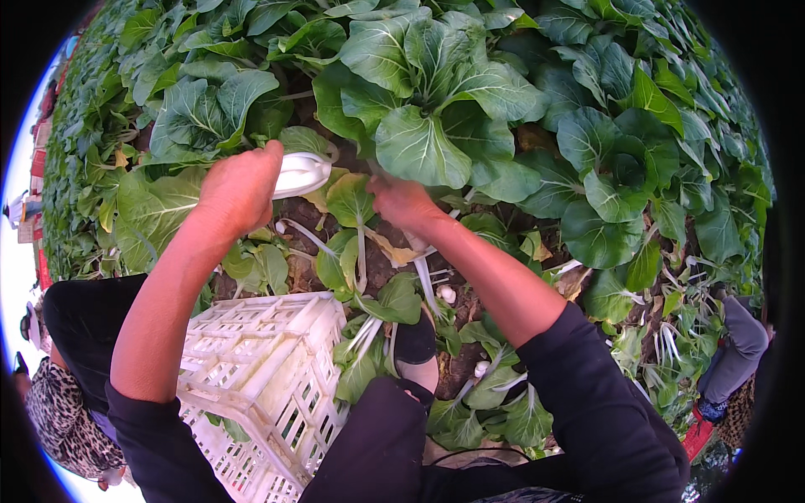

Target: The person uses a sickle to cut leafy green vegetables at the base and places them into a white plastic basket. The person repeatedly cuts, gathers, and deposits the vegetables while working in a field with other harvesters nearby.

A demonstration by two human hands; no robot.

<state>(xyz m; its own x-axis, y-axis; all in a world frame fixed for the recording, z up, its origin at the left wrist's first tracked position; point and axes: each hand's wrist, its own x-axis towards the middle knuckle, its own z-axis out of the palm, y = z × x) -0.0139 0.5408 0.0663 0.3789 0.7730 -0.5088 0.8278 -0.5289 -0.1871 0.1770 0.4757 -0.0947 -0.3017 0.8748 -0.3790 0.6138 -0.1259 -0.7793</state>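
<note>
My left hand (242, 182) is closed around a leafy green plant with a pale base, likely bok choy (302, 174); its white cut end points right and its leaves hang to the left. To the right, my right hand (402, 204) reaches low beneath the broad leaves of a standing leafy green plant (434, 119). Its fingertips are hidden in shadow under the leaves, so what they hold does not show. Loose leaves and white stalks (427, 283) lie on the soil below the hands.
A white slatted plastic crate (270, 364) stands tilted beside my left knee. Dense leafy plants (604, 157) fill the ground ahead. Another person (72, 415) is at the far left and one (736, 352) at the far right, near a red crate (697, 437). Cut leaves (497, 409) lie near my shoe (415, 352).
</note>
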